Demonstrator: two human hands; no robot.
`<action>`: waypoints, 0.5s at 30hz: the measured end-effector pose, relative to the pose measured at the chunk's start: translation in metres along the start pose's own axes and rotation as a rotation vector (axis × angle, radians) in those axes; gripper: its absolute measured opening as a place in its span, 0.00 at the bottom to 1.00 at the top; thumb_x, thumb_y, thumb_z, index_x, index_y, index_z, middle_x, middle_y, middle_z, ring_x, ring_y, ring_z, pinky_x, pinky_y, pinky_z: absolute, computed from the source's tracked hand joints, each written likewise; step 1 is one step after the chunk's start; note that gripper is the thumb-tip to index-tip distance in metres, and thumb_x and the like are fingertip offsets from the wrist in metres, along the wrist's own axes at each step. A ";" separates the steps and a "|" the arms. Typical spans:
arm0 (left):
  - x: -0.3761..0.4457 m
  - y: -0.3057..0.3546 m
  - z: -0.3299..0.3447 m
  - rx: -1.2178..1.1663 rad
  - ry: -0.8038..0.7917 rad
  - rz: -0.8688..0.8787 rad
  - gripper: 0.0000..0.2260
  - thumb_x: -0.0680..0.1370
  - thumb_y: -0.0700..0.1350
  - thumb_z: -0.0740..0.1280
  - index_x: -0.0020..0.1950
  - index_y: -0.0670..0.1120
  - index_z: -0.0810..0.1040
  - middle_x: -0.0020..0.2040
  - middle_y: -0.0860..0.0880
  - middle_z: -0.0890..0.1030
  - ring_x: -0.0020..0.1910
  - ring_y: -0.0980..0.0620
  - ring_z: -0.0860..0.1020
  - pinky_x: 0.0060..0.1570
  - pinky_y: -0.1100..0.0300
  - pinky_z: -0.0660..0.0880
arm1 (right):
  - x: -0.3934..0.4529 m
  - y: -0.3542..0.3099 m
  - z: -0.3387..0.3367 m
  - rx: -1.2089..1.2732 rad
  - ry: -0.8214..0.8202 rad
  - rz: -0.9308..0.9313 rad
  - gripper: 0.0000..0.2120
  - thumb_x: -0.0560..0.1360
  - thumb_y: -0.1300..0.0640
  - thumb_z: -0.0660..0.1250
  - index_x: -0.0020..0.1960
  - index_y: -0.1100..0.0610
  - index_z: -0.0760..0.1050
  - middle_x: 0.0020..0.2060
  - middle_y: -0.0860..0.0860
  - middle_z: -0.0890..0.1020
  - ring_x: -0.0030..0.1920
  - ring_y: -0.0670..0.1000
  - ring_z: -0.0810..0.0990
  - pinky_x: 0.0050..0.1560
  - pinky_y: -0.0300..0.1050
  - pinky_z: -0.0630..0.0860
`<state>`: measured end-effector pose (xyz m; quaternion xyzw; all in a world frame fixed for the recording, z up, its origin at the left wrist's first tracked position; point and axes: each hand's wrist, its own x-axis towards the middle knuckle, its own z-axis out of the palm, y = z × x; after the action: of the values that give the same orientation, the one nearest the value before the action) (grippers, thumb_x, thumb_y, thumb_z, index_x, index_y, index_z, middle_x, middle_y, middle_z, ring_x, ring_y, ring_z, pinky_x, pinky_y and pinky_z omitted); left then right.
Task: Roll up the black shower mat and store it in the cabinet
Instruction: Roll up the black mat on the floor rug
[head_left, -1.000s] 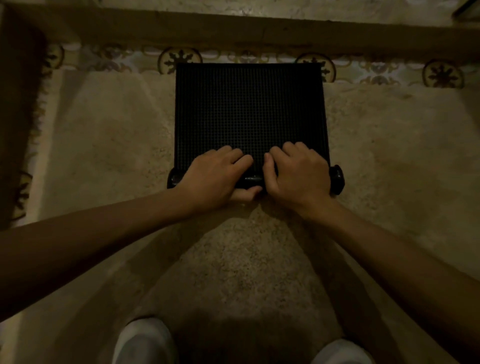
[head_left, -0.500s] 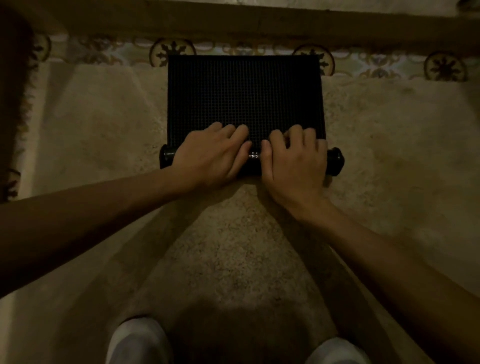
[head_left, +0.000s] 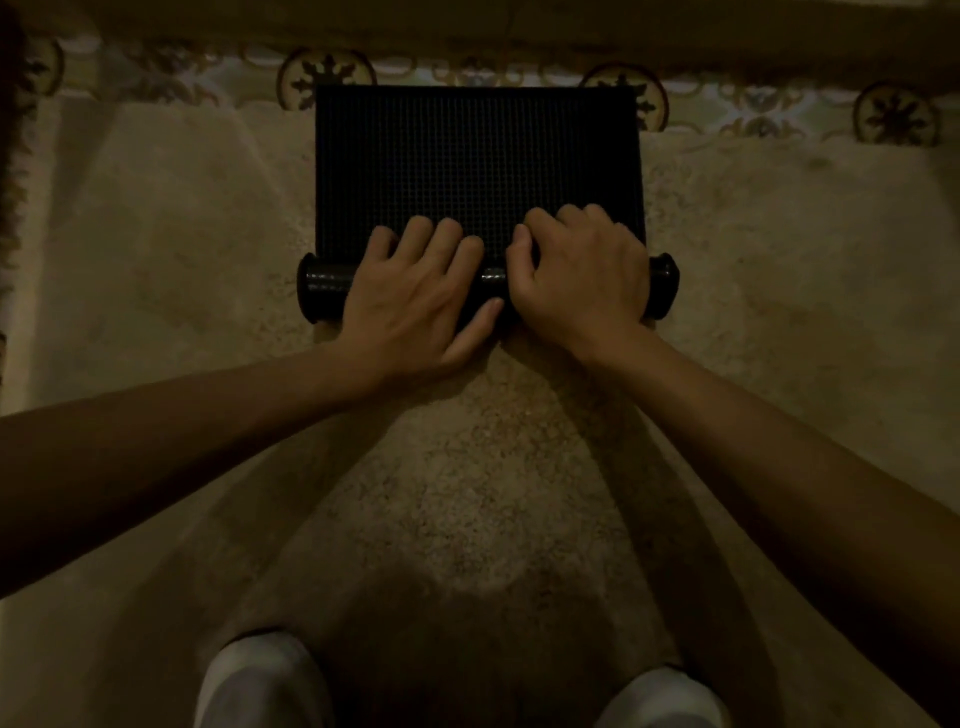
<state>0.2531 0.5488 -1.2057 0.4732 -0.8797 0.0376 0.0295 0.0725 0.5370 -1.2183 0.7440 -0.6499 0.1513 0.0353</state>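
The black shower mat (head_left: 475, 161) lies on a beige floor, its ribbed flat part stretching away from me. Its near end is wound into a tight black roll (head_left: 324, 286) whose ends stick out to either side of my hands. My left hand (head_left: 415, 291) lies over the left half of the roll, fingers spread onto the flat part and thumb under the near side. My right hand (head_left: 582, 275) is curled over the right half of the roll. No cabinet is visible.
A band of patterned tiles (head_left: 893, 114) runs along the far edge of the floor, below a dark ledge (head_left: 519, 31). My two white shoes (head_left: 260, 680) show at the bottom. A dark fringe (head_left: 10, 156) borders the left side.
Both hands have pushed the roll away from me. The roll has grown and the flat part of the mat has become shorter.
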 end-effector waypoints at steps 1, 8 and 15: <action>0.005 -0.003 0.000 0.011 0.003 0.017 0.23 0.81 0.60 0.51 0.57 0.41 0.70 0.51 0.40 0.73 0.48 0.40 0.69 0.45 0.46 0.64 | 0.001 0.000 0.000 0.001 0.007 -0.003 0.17 0.82 0.48 0.56 0.44 0.57 0.76 0.40 0.56 0.78 0.42 0.57 0.75 0.36 0.49 0.64; 0.029 -0.015 0.004 -0.022 0.030 0.020 0.21 0.82 0.58 0.49 0.54 0.41 0.70 0.47 0.39 0.75 0.45 0.40 0.72 0.40 0.50 0.64 | 0.003 -0.013 0.004 -0.115 0.142 0.058 0.16 0.83 0.50 0.56 0.52 0.60 0.76 0.46 0.60 0.78 0.45 0.61 0.74 0.42 0.56 0.67; 0.033 -0.014 0.001 -0.066 0.053 -0.047 0.19 0.83 0.56 0.49 0.53 0.43 0.71 0.49 0.39 0.74 0.42 0.42 0.72 0.35 0.53 0.63 | 0.004 -0.004 0.006 -0.025 0.146 -0.080 0.15 0.82 0.50 0.57 0.46 0.59 0.75 0.41 0.57 0.79 0.41 0.59 0.75 0.39 0.54 0.66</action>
<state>0.2470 0.5137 -1.2038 0.4912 -0.8680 0.0203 0.0694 0.0781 0.5320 -1.2222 0.7558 -0.6173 0.1955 0.0977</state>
